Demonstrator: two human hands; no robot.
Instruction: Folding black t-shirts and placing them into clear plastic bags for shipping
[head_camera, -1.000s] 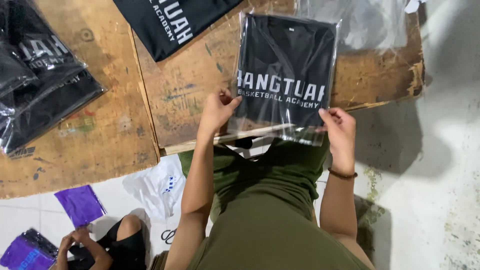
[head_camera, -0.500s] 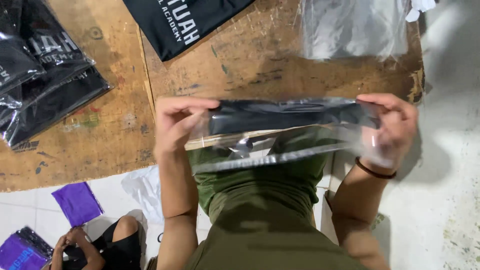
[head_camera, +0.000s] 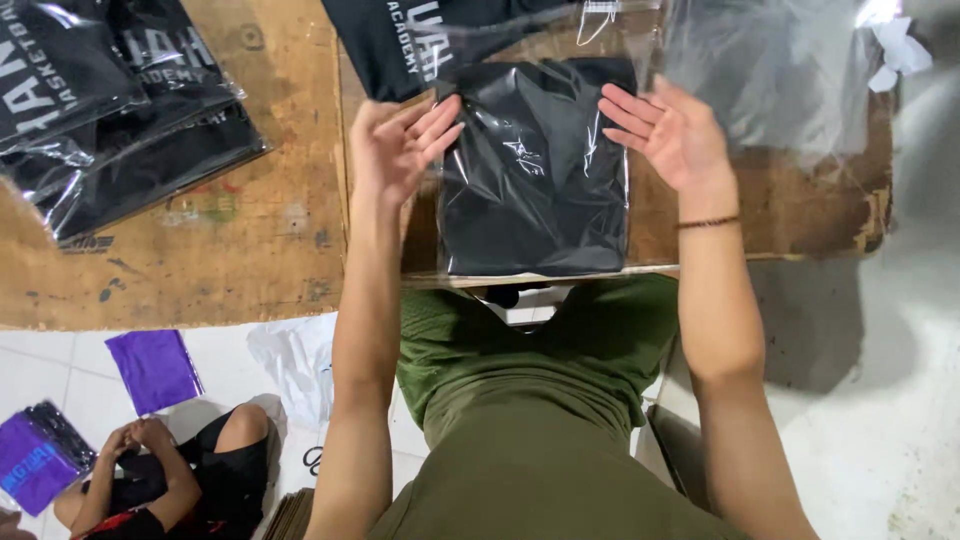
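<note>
A folded black shirt in a clear plastic bag (head_camera: 535, 170) lies flat on the worn wooden table (head_camera: 240, 250), near the edge closest to the person, with its plain side up. The left hand (head_camera: 400, 145) and the right hand (head_camera: 665, 125) are both spread wide with fingers out, one at each upper side of the bag, fingertips touching its edges and gripping nothing. A stack of bagged black shirts (head_camera: 110, 110) sits at the table's far left, and empty clear bags (head_camera: 770, 70) lie to the right.
</note>
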